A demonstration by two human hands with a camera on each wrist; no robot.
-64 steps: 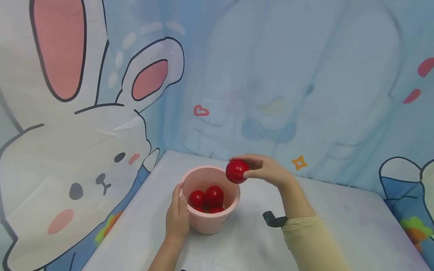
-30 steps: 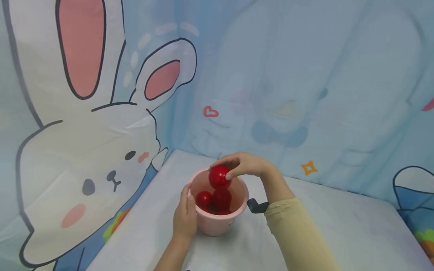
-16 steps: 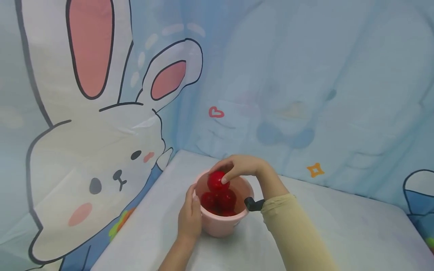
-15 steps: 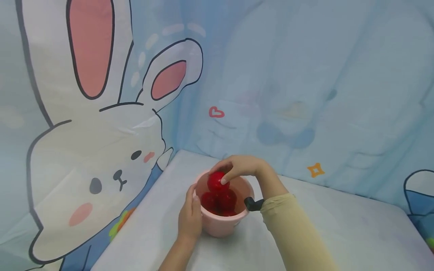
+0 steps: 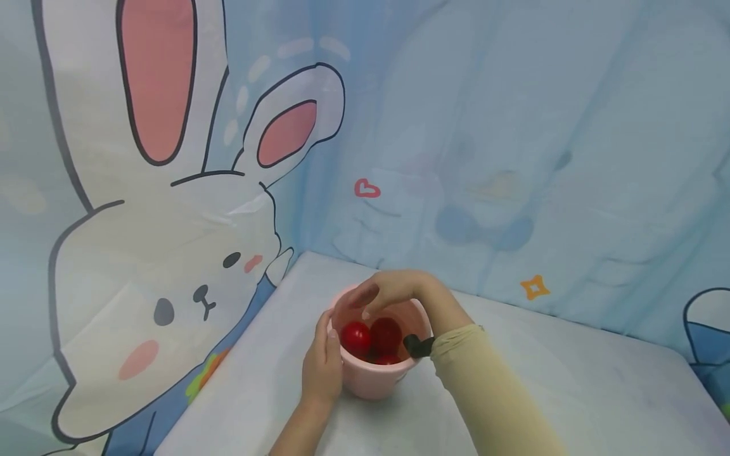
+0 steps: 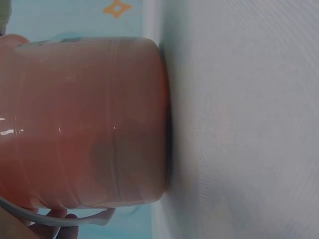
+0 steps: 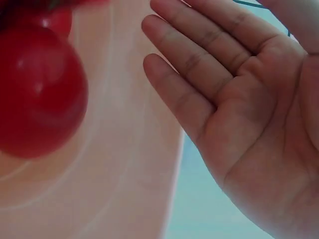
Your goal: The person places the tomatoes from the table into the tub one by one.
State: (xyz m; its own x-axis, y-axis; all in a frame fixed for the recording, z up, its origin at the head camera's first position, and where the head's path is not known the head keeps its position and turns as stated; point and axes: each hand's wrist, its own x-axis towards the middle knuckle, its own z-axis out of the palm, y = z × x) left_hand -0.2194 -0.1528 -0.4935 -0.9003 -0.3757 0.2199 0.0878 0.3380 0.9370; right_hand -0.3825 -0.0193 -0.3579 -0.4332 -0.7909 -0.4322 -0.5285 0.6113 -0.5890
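A pink bucket [image 5: 371, 381] stands upright on the white table, with several glossy red tomatoes [image 5: 355, 338] inside. My left hand [image 5: 322, 373] grips the bucket's left side at the rim. The left wrist view shows the bucket wall [image 6: 89, 119], its pale handle [image 6: 89, 218] and a few dark fingertips [image 6: 67, 232] behind that handle. Over the bucket's mouth, my right hand [image 5: 396, 288] holds nothing and its fingers reach inside the rim. In the right wrist view this hand [image 7: 244, 109] has its fingers extended, apart from the nearest tomato [image 7: 40, 94].
The white tabletop [image 5: 547, 380] spreads right of the bucket. Behind it hangs a pale blue cloth [image 5: 485, 126], with a large rabbit print [image 5: 194, 253] at the left. A black wrist mount [image 5: 418, 346] juts from my right sleeve close to the bucket's rim.
My right hand has carried a tomato from the bucket's right into its mouth, lowered it and let it go. The left hand has kept its grip while the view shifted slightly.
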